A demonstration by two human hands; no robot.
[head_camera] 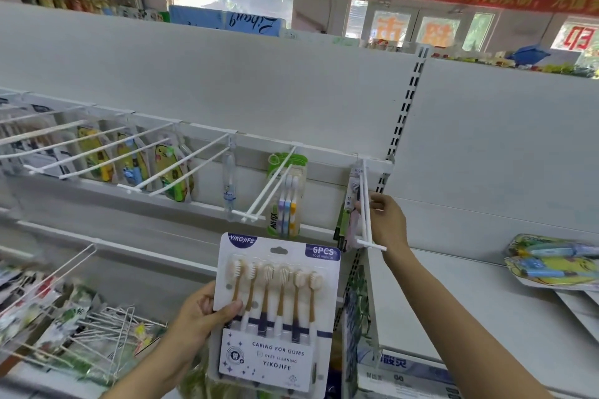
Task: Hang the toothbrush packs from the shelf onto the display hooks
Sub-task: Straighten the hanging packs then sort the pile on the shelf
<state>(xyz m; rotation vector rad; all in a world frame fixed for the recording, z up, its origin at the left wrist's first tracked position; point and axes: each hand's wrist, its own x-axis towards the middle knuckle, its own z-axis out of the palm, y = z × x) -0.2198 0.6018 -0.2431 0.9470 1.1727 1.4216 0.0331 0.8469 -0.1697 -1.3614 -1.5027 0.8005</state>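
Shop aisle, grey back panel (pixel 227 81) under a red banner; a rail of white display hooks runs across it, most carrying a few packs at the back. Left hand (pixel 201 314) grips the six-brush toothbrush pack (pixel 275 311) by its left edge, thumb across the front, fingers behind; pack held upright below the rail, hang slot (pixel 278 250) at top centre, not on any hook yet. Right hand (pixel 385 223) pinches the rightmost hook (pixel 365 204) about halfway along its prongs, just beside the dark pack (pixel 351 201) already hanging there. Judgement: the pack looks light, a stiff card with a clear blister, likely slick on the front; an edge grip low down lets the top swing, so a hold nearer the slot would steer it better onto the prong tip. Card corners may bend if forced. Room: the crossbar (pixel 371 244) at the hook's front end is the edge to clear first, and the slotted upright (pixel 405 120) stands near on the right. The neighbouring hook (pixel 269 191) with the three-brush pack (pixel 287 201) sits to the left, apart enough for the wide card, I think. More packs (pixel 551 262) lie on the shelf (pixel 470 317) at right.
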